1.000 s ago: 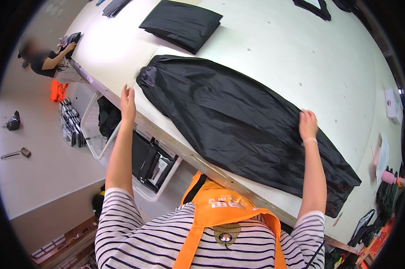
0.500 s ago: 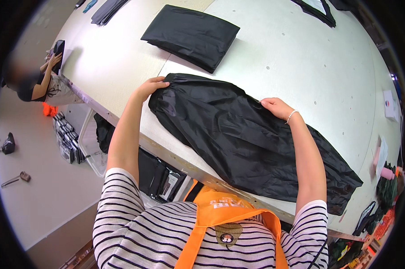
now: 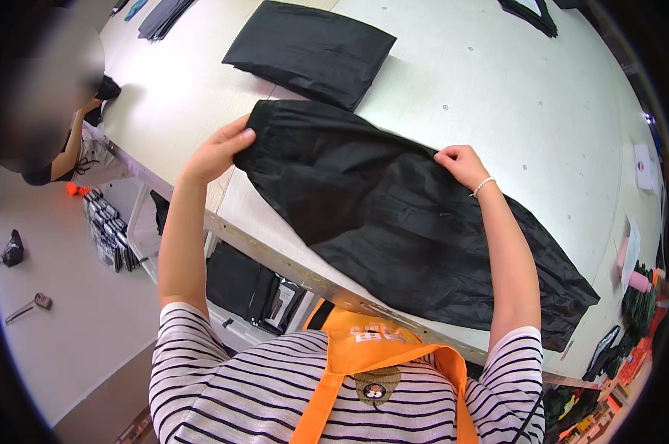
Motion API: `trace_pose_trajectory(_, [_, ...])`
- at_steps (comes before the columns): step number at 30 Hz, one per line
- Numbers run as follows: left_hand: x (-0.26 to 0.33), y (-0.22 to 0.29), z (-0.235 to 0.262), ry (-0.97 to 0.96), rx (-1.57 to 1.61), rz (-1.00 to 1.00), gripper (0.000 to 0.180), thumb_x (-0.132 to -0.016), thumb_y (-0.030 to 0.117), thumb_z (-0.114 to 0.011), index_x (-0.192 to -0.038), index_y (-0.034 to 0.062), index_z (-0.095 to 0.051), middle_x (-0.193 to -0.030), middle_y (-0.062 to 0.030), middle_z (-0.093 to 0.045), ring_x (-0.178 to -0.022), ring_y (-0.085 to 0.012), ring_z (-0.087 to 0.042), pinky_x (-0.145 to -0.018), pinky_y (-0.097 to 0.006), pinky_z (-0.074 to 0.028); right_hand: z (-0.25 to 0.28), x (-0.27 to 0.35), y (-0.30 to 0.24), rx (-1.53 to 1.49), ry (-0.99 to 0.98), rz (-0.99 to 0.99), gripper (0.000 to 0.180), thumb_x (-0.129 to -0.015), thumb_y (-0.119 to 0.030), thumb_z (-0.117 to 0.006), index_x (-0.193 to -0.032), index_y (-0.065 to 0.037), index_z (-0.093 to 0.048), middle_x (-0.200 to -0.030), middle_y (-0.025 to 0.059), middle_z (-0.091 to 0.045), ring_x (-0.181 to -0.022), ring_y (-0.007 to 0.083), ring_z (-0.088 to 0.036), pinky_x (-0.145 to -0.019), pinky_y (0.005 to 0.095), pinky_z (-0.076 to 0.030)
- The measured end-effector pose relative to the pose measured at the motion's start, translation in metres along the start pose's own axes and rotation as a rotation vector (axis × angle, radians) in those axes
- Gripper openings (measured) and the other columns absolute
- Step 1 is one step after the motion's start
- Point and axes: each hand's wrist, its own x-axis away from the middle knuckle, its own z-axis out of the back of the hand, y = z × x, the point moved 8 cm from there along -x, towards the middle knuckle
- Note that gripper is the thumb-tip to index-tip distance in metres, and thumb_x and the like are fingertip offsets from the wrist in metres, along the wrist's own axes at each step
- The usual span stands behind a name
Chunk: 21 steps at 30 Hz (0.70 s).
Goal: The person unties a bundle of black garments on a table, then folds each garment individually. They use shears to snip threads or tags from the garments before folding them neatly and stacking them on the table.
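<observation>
Black trousers [image 3: 379, 214] of thin, slightly shiny cloth lie lengthwise across the pale table, with the gathered waistband at the left and the legs toward the lower right. My left hand [image 3: 220, 152] is closed on the waistband corner, thumb on top and fingers partly hidden under the cloth. Along the far edge, my right hand [image 3: 460, 164] pinches the cloth between thumb and fingers; a beaded bracelet circles that wrist. Just beyond the waistband rests a folded black bundle [image 3: 312, 52], its near edge close to the trousers.
The table [image 3: 542, 133] spreads far and right, its near edge in front of me. Dark folded cloth [image 3: 164, 18] lies at the far left, another dark piece [image 3: 530, 15] far right. A person [image 3: 72, 152] works at the left. Packed black items [image 3: 238, 281] sit below the edge.
My left hand has moved left and slightly nearer with the waistband, spreading the cloth smoother. My right hand has shifted slightly away from me. The person at the left has leaned closer.
</observation>
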Motion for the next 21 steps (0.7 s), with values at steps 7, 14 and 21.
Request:
trace_pose_trajectory(7, [-0.002,-0.083,0.025,0.052,-0.322,0.126,0.058,-0.079,0.001,-0.061,-0.133,-0.0004,-0.039,-0.121,-0.0073,-0.054,-0.109,-0.0144,-0.049,-0.096,-0.027,-0.037,-0.095,0.108,-0.097,0.486,0.339,0.551,0.055,-0.071,-0.018,-0.067,-0.122,-0.009,-0.048,-0.132,0.0196,-0.04,-0.12,0.0389,-0.039,-0.099,0.0502,-0.031])
trace_pose_trajectory(14, [-0.004,-0.078,0.017,0.185,0.026,0.161,0.042,-0.083,0.009,-0.063,-0.121,-0.0019,-0.051,-0.104,-0.0068,-0.062,-0.091,-0.0142,-0.058,-0.084,-0.028,-0.046,-0.191,0.195,-0.084,0.373,-0.073,0.56,0.04,-0.08,-0.021,-0.061,-0.117,-0.009,-0.054,-0.127,0.0144,-0.045,-0.118,0.0329,-0.041,-0.098,0.0459,-0.033])
trace_pose_trajectory(21, [0.015,0.004,-0.029,0.337,-0.743,-0.302,0.018,-0.084,0.007,-0.058,-0.098,-0.0041,-0.059,-0.086,-0.0099,-0.065,-0.076,-0.0136,-0.057,-0.071,-0.027,-0.046,-0.116,0.044,-0.216,-0.078,0.307,0.776,0.014,-0.08,-0.012,-0.062,-0.089,-0.002,-0.064,-0.086,0.0125,-0.06,-0.083,0.03,-0.055,-0.073,0.0344,-0.045])
